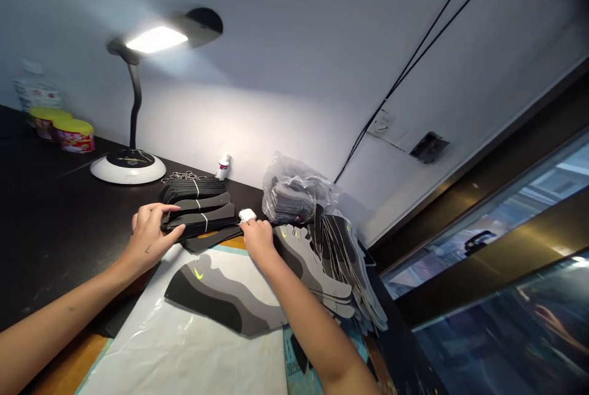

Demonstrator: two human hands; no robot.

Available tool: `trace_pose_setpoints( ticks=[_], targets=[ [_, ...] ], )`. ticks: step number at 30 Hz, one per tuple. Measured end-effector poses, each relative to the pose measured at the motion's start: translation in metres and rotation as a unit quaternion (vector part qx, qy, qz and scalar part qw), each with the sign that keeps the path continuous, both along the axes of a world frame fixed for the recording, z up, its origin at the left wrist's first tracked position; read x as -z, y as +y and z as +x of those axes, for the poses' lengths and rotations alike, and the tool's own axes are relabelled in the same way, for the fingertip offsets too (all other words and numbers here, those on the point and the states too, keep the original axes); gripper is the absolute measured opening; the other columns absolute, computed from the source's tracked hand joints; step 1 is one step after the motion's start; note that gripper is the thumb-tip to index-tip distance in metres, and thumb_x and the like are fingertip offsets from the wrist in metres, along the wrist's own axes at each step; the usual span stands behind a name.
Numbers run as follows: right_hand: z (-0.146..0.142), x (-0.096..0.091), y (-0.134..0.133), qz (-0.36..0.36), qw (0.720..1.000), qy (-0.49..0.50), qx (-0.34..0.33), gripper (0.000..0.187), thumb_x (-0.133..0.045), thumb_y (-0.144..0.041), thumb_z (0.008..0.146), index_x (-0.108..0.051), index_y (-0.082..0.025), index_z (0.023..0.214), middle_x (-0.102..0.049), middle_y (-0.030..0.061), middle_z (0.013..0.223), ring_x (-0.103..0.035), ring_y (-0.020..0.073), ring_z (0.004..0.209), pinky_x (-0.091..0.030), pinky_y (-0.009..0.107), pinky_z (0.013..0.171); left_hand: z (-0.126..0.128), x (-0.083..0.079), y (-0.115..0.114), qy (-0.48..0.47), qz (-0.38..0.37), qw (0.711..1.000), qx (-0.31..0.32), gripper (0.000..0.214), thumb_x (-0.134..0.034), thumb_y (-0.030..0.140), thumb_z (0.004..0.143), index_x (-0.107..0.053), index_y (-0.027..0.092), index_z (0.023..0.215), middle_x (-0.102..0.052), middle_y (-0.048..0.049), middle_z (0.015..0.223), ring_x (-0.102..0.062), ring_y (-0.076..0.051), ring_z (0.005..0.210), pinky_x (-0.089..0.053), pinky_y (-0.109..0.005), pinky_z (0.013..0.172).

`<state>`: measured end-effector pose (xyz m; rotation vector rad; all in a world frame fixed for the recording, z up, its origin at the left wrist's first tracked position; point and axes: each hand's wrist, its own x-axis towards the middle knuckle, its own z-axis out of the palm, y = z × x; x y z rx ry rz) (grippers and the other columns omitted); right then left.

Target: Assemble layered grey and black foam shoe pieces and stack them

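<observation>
My left hand (pixel 151 229) grips the left end of a banded bundle of black, curved strips (pixel 200 221), its thumb and fingers around the end. A single dark strip (pixel 214 238) lies in front of that bundle, and its right end meets the pinched fingers of my right hand (pixel 258 238). A small white object (pixel 247 215) sits just behind those fingers. Below both hands, a grey and black shoe upper piece (pixel 221 300) with a yellow-green swoosh lies flat on a white plastic-covered sheet (pixel 184 352).
Stacked and fanned shoe upper pieces (pixel 313 266) lie to the right. Behind them stands a clear plastic bag (pixel 294 192) of dark pieces. A lit desk lamp (pixel 129 165), a small white bottle (pixel 223 167) and yellow-lidded tubs (pixel 76 136) stand along the wall.
</observation>
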<state>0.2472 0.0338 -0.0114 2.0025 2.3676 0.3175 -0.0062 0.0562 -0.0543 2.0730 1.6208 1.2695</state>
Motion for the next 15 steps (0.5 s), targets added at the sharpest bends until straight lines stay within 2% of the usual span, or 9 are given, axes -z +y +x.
trace_pose_setpoints(
  ticks=[4, 8, 12, 15],
  targets=[
    [0.001, 0.012, 0.010, -0.003, 0.999, 0.006, 0.031, 0.026, -0.045, -0.020, 0.101, -0.069, -0.016, 0.112, -0.071, 0.0152, 0.114, -0.068, 0.0242, 0.105, -0.046, 0.036, 0.087, 0.005, -0.013, -0.013, -0.056, 0.063, 0.996, 0.040, 0.028, -0.052, 0.040, 0.085, -0.063, 0.022, 0.103, -0.055, -0.0113, 0.113, -0.053, -0.032, 0.110, -0.040, -0.049, 0.102],
    [0.002, 0.012, 0.015, -0.007, 0.997, 0.021, 0.075, 0.026, -0.055, -0.032, 0.099, -0.068, -0.016, 0.116, -0.071, 0.0156, 0.115, -0.071, 0.0252, 0.101, -0.051, 0.033, 0.080, 0.008, -0.018, -0.022, -0.048, 0.142, 0.983, 0.102, 0.015, -0.053, 0.033, 0.083, -0.066, 0.024, 0.086, -0.060, -0.0079, 0.100, -0.057, -0.029, 0.099, -0.042, -0.045, 0.096],
    [0.002, 0.009, 0.016, -0.014, 0.994, 0.034, 0.098, 0.029, -0.042, -0.014, 0.101, -0.065, -0.010, 0.118, -0.071, 0.0208, 0.112, -0.073, 0.0259, 0.100, -0.054, 0.033, 0.078, 0.011, -0.026, -0.024, -0.005, 0.167, 0.972, 0.164, 0.020, -0.051, 0.029, 0.085, -0.068, 0.023, 0.077, -0.061, -0.0087, 0.096, -0.057, -0.025, 0.094, -0.045, -0.040, 0.089],
    [0.002, 0.008, 0.019, -0.035, 0.995, 0.032, 0.083, 0.033, -0.038, -0.004, 0.097, -0.064, -0.005, 0.119, -0.071, 0.0252, 0.110, -0.073, 0.0275, 0.100, -0.055, 0.034, 0.078, 0.022, -0.044, -0.019, 0.037, 0.153, 0.963, 0.219, 0.023, -0.051, 0.029, 0.086, -0.070, 0.022, 0.074, -0.061, -0.0089, 0.095, -0.056, -0.024, 0.092, -0.046, -0.038, 0.087]
  ],
)
